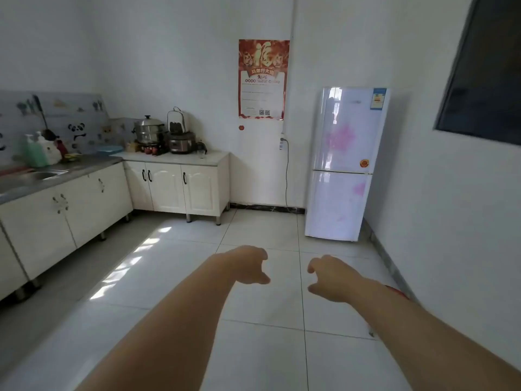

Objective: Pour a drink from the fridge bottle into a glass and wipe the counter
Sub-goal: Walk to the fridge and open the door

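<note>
Tiled kitchen: counter [174,158] at ten o'clock, closed fridge [344,165] at one o'clock; left hand [248,265], right hand [329,277] loosely curled, holding nothing.

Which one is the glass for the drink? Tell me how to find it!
Look at the white counter left of the tall fridge. Near its right end, beside the dark rice cooker, stands the glass. It is the only small see-through thing there.
</note>
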### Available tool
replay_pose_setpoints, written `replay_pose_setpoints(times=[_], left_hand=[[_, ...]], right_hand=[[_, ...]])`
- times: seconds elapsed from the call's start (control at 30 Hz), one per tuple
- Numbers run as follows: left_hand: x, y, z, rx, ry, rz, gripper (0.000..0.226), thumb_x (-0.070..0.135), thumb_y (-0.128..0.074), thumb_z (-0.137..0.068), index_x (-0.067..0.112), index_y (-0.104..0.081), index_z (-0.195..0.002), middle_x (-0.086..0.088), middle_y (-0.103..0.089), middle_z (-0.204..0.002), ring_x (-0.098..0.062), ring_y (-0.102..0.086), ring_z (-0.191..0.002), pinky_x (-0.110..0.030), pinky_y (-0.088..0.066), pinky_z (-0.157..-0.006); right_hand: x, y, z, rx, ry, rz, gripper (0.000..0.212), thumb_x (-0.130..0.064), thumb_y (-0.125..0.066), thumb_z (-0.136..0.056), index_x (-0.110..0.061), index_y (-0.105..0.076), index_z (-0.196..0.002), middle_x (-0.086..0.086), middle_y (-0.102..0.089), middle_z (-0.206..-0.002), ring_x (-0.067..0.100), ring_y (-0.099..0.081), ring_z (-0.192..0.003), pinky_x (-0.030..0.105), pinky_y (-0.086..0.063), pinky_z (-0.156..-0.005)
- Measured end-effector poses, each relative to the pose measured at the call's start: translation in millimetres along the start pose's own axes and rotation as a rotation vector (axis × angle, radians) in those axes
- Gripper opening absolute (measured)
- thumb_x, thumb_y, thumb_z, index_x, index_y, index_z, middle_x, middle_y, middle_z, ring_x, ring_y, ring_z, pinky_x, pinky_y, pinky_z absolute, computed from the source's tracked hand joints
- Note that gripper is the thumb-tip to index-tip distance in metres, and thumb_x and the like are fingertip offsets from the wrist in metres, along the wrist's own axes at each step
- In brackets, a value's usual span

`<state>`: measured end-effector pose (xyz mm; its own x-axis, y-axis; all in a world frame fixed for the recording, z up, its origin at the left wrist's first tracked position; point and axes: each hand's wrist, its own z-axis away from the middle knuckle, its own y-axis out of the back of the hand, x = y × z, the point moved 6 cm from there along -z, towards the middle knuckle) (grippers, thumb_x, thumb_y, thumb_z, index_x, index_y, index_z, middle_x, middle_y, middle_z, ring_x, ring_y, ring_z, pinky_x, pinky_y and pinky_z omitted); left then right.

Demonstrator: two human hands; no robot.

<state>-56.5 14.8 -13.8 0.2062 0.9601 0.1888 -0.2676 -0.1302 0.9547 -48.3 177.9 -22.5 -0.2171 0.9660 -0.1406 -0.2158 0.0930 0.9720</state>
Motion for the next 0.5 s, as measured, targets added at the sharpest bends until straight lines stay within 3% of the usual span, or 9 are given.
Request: replay_pose_setpoints(times=[0.5], left_hand=[[-87.2, 84.1, -236.5, 0.045, -0.067, 0.082, 0.063, 0.033, -0.058, -0.09, 0.017, -0.029, -0.144, -0.008, -0.043, -0.144, -0.025, -0.04, -0.132, -0.038, -0.035, -0.109]], right_hand=[[25.0, 64.6, -251.8, 0.037, -0.062, -0.044, 0.046, -0.03, -0.056, -0.089, -0.014, -0.044, -0.131, 0.009, -0.044, -0.134, 0.025, -0.046, -0.118, 0.033, -0.042, -0.096]])
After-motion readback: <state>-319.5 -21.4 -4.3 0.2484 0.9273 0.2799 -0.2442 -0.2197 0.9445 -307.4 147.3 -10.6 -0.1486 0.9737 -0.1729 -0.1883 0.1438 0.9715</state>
